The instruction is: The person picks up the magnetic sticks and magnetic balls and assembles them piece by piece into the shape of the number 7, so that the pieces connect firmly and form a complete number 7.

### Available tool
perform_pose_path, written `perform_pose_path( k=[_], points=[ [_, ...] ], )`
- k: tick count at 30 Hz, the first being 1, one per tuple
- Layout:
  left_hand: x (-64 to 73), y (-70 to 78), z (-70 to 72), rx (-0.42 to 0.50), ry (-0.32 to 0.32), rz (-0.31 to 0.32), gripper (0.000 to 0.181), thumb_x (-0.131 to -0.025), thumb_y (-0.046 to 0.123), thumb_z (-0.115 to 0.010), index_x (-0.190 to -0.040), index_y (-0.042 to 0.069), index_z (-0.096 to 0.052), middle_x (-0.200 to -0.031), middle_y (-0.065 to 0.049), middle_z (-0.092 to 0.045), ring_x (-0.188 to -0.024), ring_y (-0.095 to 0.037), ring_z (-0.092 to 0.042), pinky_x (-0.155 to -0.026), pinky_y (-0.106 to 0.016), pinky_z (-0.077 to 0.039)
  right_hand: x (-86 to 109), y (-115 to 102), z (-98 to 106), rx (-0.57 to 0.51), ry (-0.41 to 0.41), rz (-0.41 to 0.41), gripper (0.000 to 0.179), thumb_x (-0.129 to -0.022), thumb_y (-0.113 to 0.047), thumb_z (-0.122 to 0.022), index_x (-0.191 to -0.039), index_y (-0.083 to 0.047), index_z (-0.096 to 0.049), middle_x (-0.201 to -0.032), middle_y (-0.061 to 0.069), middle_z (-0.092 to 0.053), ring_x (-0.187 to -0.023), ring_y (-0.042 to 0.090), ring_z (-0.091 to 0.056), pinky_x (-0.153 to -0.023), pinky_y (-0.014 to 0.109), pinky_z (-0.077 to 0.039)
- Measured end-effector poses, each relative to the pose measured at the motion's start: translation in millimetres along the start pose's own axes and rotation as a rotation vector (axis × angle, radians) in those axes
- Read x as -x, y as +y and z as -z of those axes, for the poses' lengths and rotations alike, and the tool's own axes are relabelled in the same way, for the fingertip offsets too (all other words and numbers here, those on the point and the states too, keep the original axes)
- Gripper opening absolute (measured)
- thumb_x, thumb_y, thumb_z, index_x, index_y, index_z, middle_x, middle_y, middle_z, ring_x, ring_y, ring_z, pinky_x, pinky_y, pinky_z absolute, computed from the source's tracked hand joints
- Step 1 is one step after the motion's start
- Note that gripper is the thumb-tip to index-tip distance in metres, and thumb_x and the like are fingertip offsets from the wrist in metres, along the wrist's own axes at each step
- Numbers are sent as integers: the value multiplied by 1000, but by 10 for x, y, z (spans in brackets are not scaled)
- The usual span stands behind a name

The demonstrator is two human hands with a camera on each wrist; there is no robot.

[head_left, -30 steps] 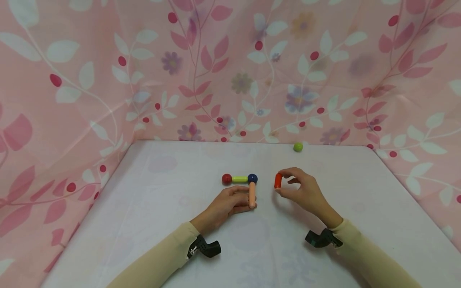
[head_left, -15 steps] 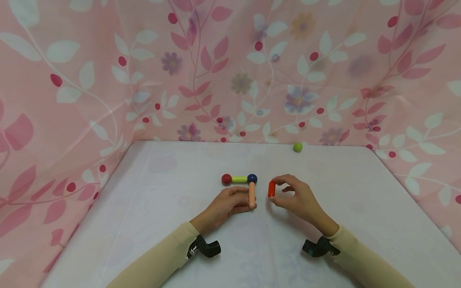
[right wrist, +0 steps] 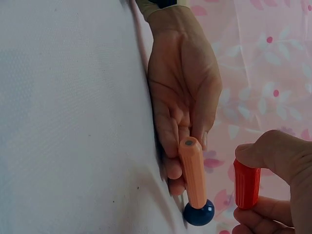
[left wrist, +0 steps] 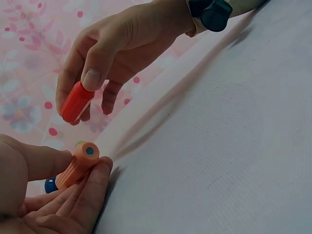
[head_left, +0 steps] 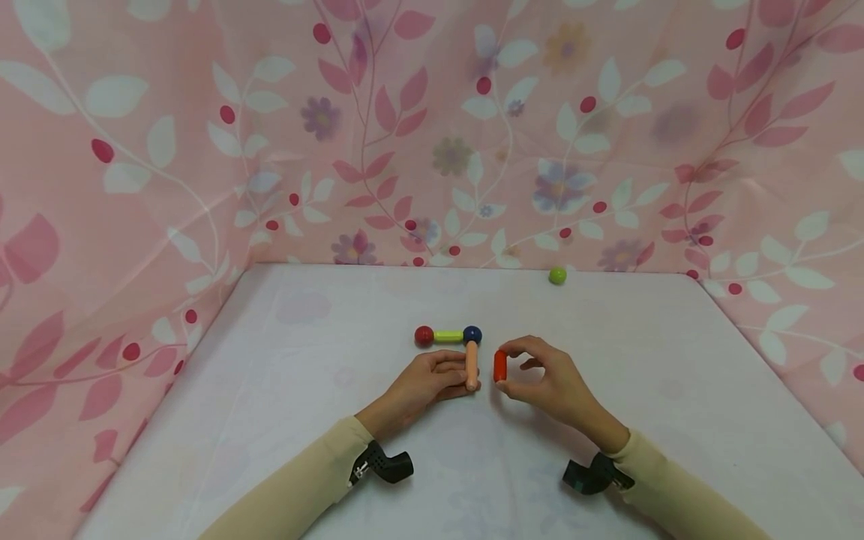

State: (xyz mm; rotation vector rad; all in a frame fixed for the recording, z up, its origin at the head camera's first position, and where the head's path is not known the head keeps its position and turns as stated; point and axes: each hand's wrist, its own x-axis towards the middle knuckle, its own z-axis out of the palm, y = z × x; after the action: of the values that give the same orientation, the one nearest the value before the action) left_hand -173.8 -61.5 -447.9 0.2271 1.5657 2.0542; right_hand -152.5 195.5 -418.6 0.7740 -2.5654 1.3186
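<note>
My left hand point(head_left: 425, 381) rests low at the white table and holds a peach-coloured magnetic rod point(head_left: 472, 365) between thumb and fingers. The rod's far end meets a dark blue ball point(head_left: 472, 334); a grey metal dot shows on its near end in both wrist views. From the blue ball a yellow-green rod point(head_left: 448, 337) runs left to a dark red ball point(head_left: 424, 335). Just right of the peach rod, my right hand point(head_left: 553, 386) pinches a short red magnetic rod point(right wrist: 247, 184) by its two ends, thumb on one and fingers on the other. A gap separates the two rods.
A bright green ball point(head_left: 556, 275) lies at the table's back edge, right of centre. Pink floral cloth point(head_left: 405, 135) hangs behind and along the sides of the white-covered table point(head_left: 304, 315).
My right hand has moved left and nearer to me with the red rod, closing in on the peach rod. The left hand and its joined pieces have stayed in place.
</note>
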Motion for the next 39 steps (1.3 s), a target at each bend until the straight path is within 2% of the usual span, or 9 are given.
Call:
perform_pose_path(
  k=[9, 20, 27, 39],
  points=[
    [-13, -1, -1, -24, 20, 10, 44, -102, 6, -67, -143, -6, -54, -129, -18, -65, -110, -30, -71, -94, -38, -57, 38, -23, -64, -17, -17, 34, 46, -81, -11, -91, -122, -13, -69, -114, -6, -68, -106, 31, -64, -83, 48, -60],
    [-23, -3, -6, -42, 25, 3, 43, -102, 3, -65, -142, -8, -52, -126, -18, -68, -110, -29, -70, -94, -37, -57, 95, -110, -157, -54, -52, 53, 45, -81, -14, -92, -120, -15, -71, -116, -8, -68, -107, 27, -64, -82, 45, -61],
    [-25, -7, -8, -41, 20, -3, 41, -102, 2, -66, -140, -7, -55, -124, -17, -69, -111, -28, -69, -95, -37, -56, 138, -148, -222, -65, -74, 37, 47, -80, -12, -93, -121, -14, -71, -117, -8, -68, -107, 28, -63, -82, 47, -60],
    [-19, 3, -10, -59, 24, -1, 44, -102, 3, -66, -142, -8, -53, -127, -18, -68, -112, -26, -69, -96, -37, -56, 186, -180, -323, -65, -99, 61, 50, -77, -10, -93, -121, -13, -70, -118, -8, -67, -107, 26, -63, -82, 41, -60]
  ],
)
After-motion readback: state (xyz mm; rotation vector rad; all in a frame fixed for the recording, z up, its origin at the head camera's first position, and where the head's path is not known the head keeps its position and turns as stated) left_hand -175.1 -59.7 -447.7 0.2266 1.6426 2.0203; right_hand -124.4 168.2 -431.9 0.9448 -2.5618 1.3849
